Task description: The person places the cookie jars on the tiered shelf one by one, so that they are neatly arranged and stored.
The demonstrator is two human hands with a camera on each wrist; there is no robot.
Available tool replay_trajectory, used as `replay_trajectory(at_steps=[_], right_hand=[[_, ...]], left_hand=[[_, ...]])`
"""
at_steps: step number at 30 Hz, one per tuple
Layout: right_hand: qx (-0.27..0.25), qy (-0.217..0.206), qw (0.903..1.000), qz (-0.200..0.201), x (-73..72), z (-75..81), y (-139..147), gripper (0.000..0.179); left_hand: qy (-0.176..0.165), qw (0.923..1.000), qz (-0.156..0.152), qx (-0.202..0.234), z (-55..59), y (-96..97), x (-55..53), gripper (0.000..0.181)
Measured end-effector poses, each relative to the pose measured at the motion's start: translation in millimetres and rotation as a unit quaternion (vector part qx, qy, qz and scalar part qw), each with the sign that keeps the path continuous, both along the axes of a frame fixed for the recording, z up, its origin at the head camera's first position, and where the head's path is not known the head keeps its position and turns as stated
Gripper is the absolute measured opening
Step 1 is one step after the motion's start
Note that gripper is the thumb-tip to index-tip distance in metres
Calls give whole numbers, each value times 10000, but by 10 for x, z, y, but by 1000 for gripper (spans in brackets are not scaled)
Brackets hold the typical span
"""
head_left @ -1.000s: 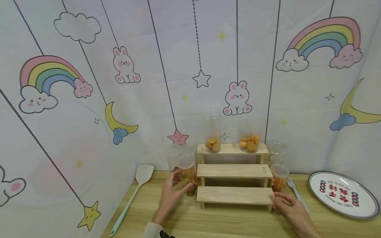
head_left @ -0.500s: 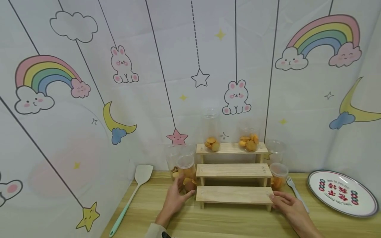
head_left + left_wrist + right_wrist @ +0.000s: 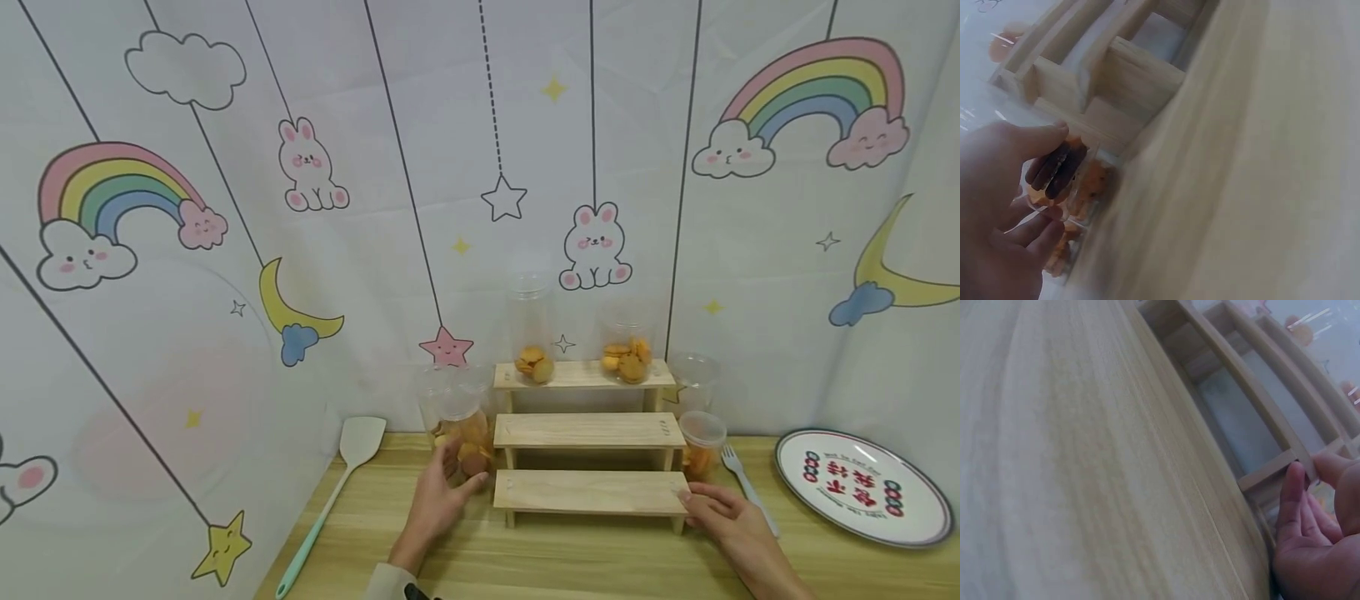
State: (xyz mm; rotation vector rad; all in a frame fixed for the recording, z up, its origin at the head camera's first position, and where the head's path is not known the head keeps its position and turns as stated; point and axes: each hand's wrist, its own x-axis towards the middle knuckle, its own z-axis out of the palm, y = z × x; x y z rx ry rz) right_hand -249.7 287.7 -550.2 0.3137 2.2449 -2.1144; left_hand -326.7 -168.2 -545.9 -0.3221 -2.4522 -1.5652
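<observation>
My left hand (image 3: 438,493) curls its thumb and fingers round a clear plastic jar of cookies (image 3: 467,429) left of the wooden three-step rack (image 3: 589,430). In the left wrist view, dark and orange cookies (image 3: 1057,169) show between thumb and fingers. Other clear jars with cookies (image 3: 1088,190) stand close behind it. At the rack's right end, my right hand (image 3: 731,529) pinches the corner of the lowest step (image 3: 592,492). The right wrist view has thumb and fingers on either side of that board (image 3: 1294,447).
On the top step stand a tall jar (image 3: 533,333) and a shorter jar (image 3: 628,358), both with cookies. Right of the rack are a lidded tub (image 3: 702,442), a clear container (image 3: 693,379), a fork (image 3: 742,479) and a plate (image 3: 862,483). A spatula (image 3: 330,500) lies left.
The jar in my left hand has shifted slightly left, and its cookies sit differently. My right hand keeps its hold on the rack's lowest step.
</observation>
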Motion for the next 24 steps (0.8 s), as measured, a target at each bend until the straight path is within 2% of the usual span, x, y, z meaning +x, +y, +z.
replay_trajectory(at_steps=[6,11,16,19,24], right_hand=[[37,54,10000,6,14,1,8,70],[29,71,10000,23,10,1,-10,70],[108,17,9999,-8,16,-9,-33,68],[108,41,9999,-28,23,-2,-31,67],[131,86,9999,-51,34,27,-24,67]], left_hand=[[145,9998,-54,-80,147,-24,12,80],[534,9983,155,-178,327,-77,29,80],[757,9967,290,3,513,-137,79,85],[937,9948,394,93,626,-83,106,86],[1191,9920,320,253,766,95,141,84]])
